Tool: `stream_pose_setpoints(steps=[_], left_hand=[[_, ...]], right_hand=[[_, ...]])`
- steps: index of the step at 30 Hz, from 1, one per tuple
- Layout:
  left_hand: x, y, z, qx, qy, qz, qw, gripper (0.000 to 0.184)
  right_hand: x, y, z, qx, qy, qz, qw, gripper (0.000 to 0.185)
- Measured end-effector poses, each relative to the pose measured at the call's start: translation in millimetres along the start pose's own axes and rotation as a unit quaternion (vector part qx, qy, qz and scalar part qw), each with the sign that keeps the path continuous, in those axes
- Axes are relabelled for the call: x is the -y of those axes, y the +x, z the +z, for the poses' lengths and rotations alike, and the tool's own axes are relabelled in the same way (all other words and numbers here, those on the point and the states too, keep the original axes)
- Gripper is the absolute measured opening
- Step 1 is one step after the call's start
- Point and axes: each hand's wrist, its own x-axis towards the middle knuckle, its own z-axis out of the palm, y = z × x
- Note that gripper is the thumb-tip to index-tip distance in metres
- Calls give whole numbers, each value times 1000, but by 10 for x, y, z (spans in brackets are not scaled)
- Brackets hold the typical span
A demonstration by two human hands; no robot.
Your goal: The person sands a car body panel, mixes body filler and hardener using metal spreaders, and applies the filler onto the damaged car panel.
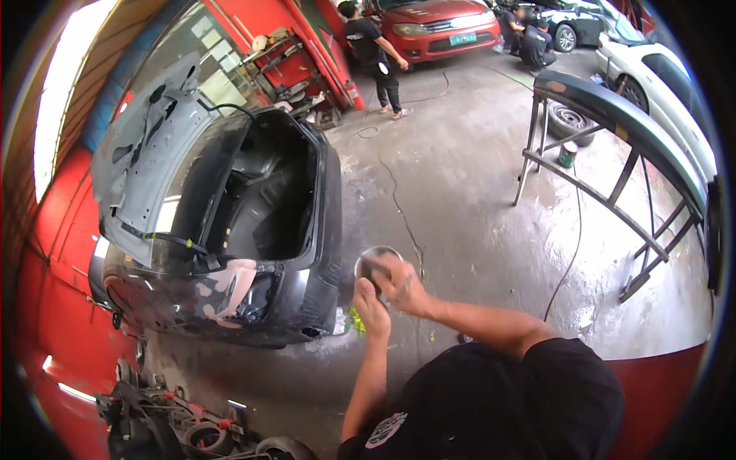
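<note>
Both hands are close together in front of my body, around a round tin (376, 251) with a shiny rim. My left hand (371, 310) is closed on its near side, thumb up. My right hand (404, 287) is closed over the tin from the right, slightly blurred; its fingertips and anything in them are hidden. To the left stands a black car (328, 222) with its trunk open and its grey lid (142, 165) raised. Pinkish filler patches (234, 285) mark the rear corner nearest me.
A bumper (606, 96) rests on a metal stand (613, 203) at right, with a wheel (571, 119) and a green can (567, 156) behind. A cable (399, 203) crosses the floor. Yellow-green material (357, 320) lies below my hands. A person (372, 50) stands near a red car (437, 27).
</note>
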Motion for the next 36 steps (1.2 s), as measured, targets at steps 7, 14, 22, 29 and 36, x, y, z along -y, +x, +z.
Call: stream_pose_setpoints(steps=[7, 14, 22, 29, 36], left_hand=[[-92, -83, -44, 18, 121, -54, 991, 47], [-129, 72, -109, -116, 93, 18, 989, 59], [-38, -1, -29, -220, -174, -113, 953, 62], [-128, 145, -129, -197, -242, -70, 947, 46], [632, 94, -950, 41, -515, -287, 807, 35]], right_hand=[[-281, 113, 28, -55, -32, 9, 998, 34], [-332, -395, 175, 25, -50, -8, 998, 34], [-312, 109, -122, -19, -122, 40, 992, 37], [-420, -313, -60, 47, -186, -91, 977, 54], [-29, -159, -532, 137, -135, -270, 944, 73]])
